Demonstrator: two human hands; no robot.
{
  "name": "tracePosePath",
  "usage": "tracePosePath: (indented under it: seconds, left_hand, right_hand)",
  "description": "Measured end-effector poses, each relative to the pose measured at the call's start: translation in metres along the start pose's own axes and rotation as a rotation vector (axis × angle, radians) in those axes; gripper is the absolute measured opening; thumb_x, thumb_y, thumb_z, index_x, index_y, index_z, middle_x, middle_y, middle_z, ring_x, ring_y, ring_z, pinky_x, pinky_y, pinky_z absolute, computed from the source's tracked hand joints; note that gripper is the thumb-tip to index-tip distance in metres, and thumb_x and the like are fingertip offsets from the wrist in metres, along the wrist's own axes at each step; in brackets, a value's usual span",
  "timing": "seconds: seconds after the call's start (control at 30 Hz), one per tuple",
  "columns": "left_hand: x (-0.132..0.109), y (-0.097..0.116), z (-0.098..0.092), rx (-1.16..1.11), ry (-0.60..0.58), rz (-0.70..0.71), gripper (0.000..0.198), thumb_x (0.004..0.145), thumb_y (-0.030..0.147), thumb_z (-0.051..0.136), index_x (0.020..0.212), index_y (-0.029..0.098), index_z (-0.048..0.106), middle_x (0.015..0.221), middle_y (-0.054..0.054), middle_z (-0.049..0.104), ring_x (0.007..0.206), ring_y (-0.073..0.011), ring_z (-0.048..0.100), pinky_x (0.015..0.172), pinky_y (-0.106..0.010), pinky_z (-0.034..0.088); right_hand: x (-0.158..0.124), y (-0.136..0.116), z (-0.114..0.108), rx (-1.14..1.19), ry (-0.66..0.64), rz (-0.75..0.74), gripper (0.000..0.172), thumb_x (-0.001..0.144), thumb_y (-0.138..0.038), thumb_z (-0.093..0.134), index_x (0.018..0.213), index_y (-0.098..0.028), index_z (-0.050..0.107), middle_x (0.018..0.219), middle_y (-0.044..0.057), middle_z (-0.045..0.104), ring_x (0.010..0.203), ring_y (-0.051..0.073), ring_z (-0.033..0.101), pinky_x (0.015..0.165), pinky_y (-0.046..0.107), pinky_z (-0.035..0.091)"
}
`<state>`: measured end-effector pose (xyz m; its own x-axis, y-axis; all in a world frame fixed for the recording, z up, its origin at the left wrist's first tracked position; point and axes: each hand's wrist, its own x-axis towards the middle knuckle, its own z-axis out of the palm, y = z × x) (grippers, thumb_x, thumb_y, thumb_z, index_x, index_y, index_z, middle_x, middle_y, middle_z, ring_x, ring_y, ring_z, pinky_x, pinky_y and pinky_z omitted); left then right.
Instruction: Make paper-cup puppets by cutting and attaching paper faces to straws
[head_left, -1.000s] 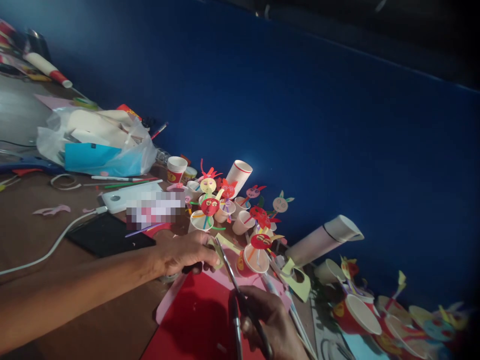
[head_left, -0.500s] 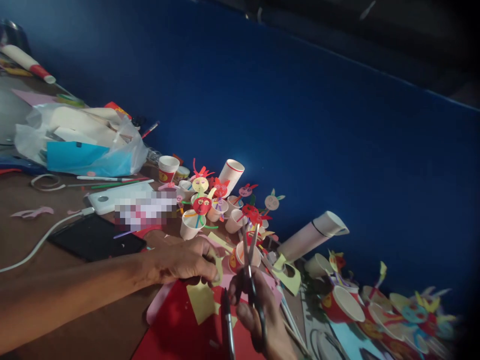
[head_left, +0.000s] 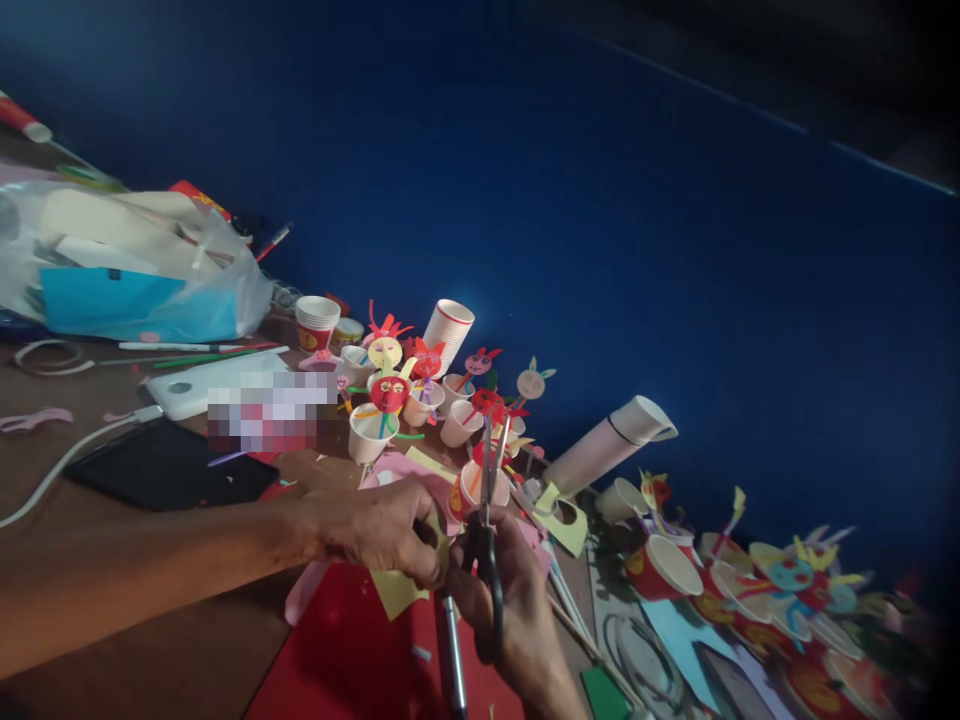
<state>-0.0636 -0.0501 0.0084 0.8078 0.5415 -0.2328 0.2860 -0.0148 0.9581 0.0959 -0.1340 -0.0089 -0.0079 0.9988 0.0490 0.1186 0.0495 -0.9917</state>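
Observation:
My left hand [head_left: 382, 530] pinches a small piece of yellow paper [head_left: 436, 528] between thumb and fingers. Close beside it, my right hand [head_left: 517, 610] has its fingers in the black handles of a pair of scissors [head_left: 491, 480]. The blades point up and away, almost together. Below both hands lies red paper [head_left: 360, 650], with a silver and black pen [head_left: 453, 655] on it. Another yellow paper piece [head_left: 397, 594] sits partly under my left hand. Pink paper [head_left: 390, 470] spreads behind the hands, near a red and white paper cup [head_left: 471, 488].
Paper cups with paper-face figures [head_left: 389, 393] stand behind the hands; more cups [head_left: 664, 570] crowd the right. A white tumbler [head_left: 600, 450] leans near the blue wall [head_left: 480, 200]. At left are a black phone [head_left: 169, 465], a white power bank [head_left: 217, 385] and a plastic bag [head_left: 251, 285].
The scissor blades have moved closer together. My right hand has come nearer to my left hand, and the left has turned the yellow piece. The whole view has shifted slightly.

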Motion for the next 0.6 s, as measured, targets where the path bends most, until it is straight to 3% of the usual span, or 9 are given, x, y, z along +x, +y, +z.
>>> tracePosePath:
  seconds: [0.2,0.33,0.47,0.6]
  left_hand:
    - [0.0,-0.002,0.001,0.043,-0.037,0.081,0.01,0.061,0.014,0.054,0.059,0.015,0.064,0.05,0.004,0.047,0.047,-0.0075,0.033,0.043,-0.022,0.021]
    - [0.002,-0.001,0.0,0.031,-0.054,0.092,0.01,0.062,0.014,0.055,0.057,0.015,0.063,0.051,0.004,0.048,0.048,-0.0076,0.036,0.046,-0.022,0.024]
    - [0.002,-0.002,-0.008,-0.072,-0.053,0.032,0.01,0.063,0.024,0.063,0.067,0.015,0.065,0.057,0.004,0.053,0.052,-0.0075,0.039,0.048,-0.02,0.026]
    - [0.002,-0.01,-0.005,-0.364,0.061,-0.04,0.025,0.065,0.035,0.065,0.079,0.014,0.066,0.066,0.0,0.058,0.047,-0.0059,0.036,0.043,-0.019,0.022]
  right_hand:
    - [0.0,0.006,0.001,-0.114,-0.025,-0.052,0.034,0.069,-0.012,0.059,0.099,-0.021,0.046,0.079,-0.002,0.058,0.073,0.013,0.056,0.068,0.026,0.047]
    - [0.0,0.01,0.002,-0.172,0.018,-0.084,0.028,0.073,-0.014,0.055,0.099,-0.02,0.046,0.077,-0.002,0.056,0.071,0.013,0.056,0.068,0.027,0.048]
    - [0.003,0.011,0.002,-0.15,0.132,-0.116,0.027,0.073,-0.019,0.058,0.098,-0.021,0.046,0.073,-0.003,0.055,0.066,0.012,0.055,0.062,0.025,0.047]
    - [0.005,0.008,0.002,-0.131,0.32,-0.148,0.025,0.072,-0.025,0.061,0.093,-0.021,0.048,0.073,-0.003,0.056,0.061,0.011,0.053,0.055,0.021,0.045]
